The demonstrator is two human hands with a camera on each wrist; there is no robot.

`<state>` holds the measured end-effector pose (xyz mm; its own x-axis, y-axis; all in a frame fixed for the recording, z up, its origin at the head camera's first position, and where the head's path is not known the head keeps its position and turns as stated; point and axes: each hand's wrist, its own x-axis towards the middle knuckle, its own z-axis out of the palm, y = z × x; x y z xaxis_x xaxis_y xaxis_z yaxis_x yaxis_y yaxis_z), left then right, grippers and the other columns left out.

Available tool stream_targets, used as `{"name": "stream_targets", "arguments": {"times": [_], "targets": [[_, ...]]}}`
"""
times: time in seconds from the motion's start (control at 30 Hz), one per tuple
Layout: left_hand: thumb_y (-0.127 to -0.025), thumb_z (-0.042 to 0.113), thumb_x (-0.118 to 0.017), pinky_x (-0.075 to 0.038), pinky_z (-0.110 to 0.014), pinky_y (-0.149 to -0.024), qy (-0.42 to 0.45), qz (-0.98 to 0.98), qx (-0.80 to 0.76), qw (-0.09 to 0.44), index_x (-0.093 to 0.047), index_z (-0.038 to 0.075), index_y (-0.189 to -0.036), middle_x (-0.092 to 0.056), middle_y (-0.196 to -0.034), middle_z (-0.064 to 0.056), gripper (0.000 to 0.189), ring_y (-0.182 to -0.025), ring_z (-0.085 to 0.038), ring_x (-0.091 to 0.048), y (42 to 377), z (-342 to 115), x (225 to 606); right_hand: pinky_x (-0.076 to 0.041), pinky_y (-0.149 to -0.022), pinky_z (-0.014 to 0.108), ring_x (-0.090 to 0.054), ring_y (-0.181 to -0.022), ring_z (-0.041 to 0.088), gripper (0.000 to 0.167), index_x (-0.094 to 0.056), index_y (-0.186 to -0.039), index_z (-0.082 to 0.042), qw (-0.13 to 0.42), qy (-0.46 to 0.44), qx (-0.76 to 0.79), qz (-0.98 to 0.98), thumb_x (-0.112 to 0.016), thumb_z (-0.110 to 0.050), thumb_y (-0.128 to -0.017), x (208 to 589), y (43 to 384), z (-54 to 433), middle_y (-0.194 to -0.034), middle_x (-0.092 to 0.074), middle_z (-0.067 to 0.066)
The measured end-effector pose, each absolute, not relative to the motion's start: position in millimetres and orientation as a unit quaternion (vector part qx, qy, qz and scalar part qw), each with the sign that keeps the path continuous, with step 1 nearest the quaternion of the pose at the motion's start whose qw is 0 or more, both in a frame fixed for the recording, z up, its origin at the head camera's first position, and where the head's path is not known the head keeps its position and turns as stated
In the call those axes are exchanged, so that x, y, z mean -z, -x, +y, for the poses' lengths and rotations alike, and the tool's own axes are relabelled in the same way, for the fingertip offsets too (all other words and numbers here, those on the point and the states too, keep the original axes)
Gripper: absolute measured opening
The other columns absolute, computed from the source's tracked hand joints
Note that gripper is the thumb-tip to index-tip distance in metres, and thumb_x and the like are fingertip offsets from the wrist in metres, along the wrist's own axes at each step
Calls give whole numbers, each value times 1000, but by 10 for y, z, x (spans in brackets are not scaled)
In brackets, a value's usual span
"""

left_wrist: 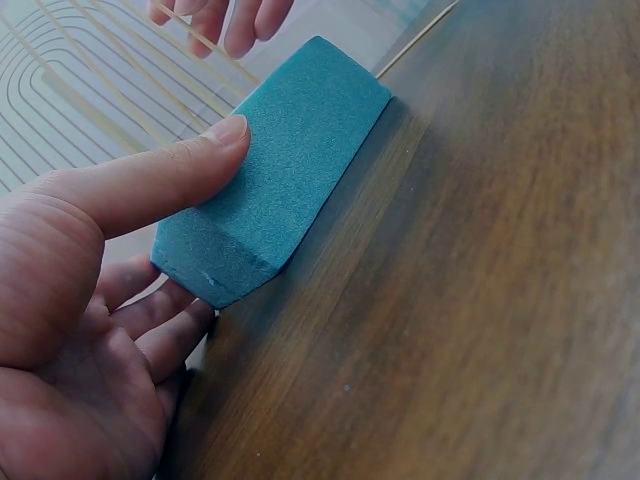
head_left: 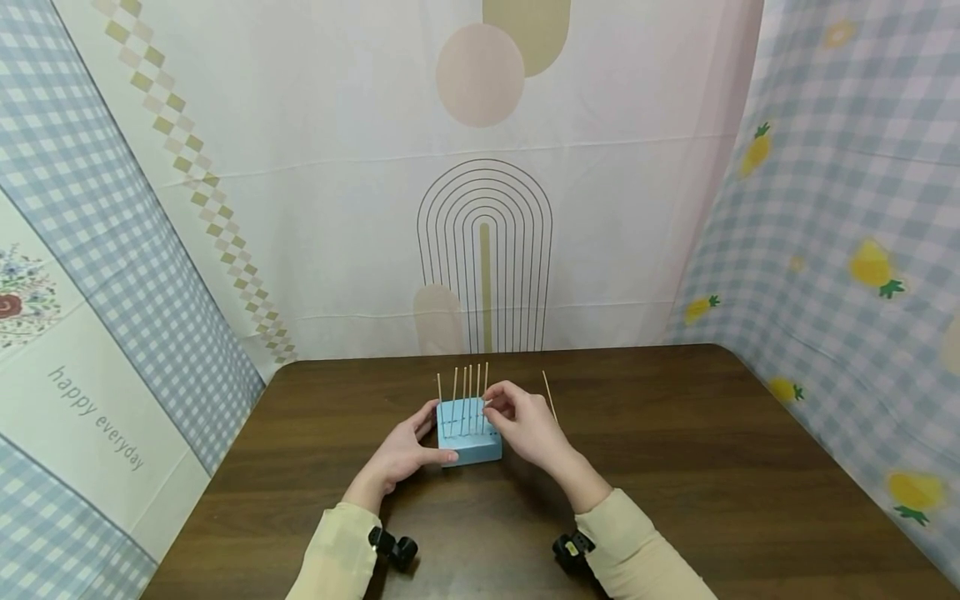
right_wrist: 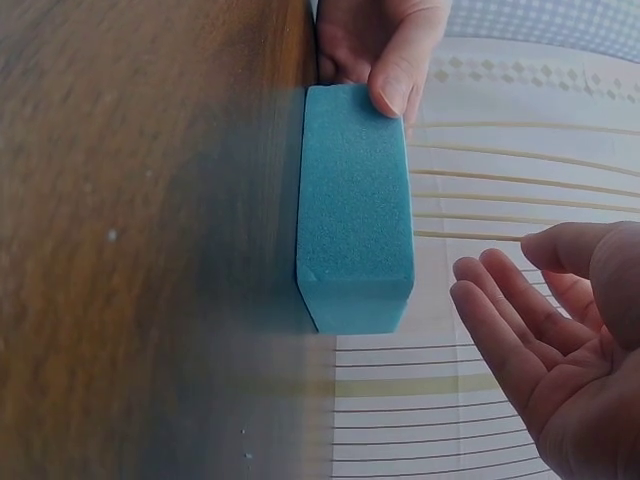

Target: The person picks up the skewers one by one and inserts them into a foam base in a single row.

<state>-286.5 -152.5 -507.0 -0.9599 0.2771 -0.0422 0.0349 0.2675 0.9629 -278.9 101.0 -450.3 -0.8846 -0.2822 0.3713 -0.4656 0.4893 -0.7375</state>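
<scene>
A light blue foam block (head_left: 469, 454) sits on the table with several thin wooden sticks (head_left: 454, 400) standing upright in its top. My left hand (head_left: 401, 457) holds the block by its left end. The left thumb (left_wrist: 205, 160) lies on the block's front face, and the other fingers are around the end and partly hidden. At the block's right side, my right hand (head_left: 528, 423) pinches the rightmost stick (right_wrist: 465, 235) between thumb and index finger, partway up. Its other fingers (right_wrist: 510, 310) are spread loosely, clear of the block.
One loose stick (head_left: 550, 396) lies on the brown wooden table (head_left: 675, 450), behind and right of the right hand. Small holes show along the block's top. Patterned cloths (head_left: 360, 250) hang behind and at both sides of the table. Each wrist carries a small black camera (head_left: 396, 550).
</scene>
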Motion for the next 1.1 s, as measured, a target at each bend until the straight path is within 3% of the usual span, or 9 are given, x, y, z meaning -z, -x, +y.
{"name": "stream_targets", "arguments": {"times": [1.1], "targets": [[-83,18,-96,-32,-56,-123,-100,790,-595,105,-30,10,-170,-31,-172,-20,110,-159,-37,-28,2841,-1524,5050,-57,-79,35,-70,-89,14,16,-74,-116,-10,67,-166,-469,-865,-75,-8,-101,4532,2979,1371,-102,-76,-1]]}}
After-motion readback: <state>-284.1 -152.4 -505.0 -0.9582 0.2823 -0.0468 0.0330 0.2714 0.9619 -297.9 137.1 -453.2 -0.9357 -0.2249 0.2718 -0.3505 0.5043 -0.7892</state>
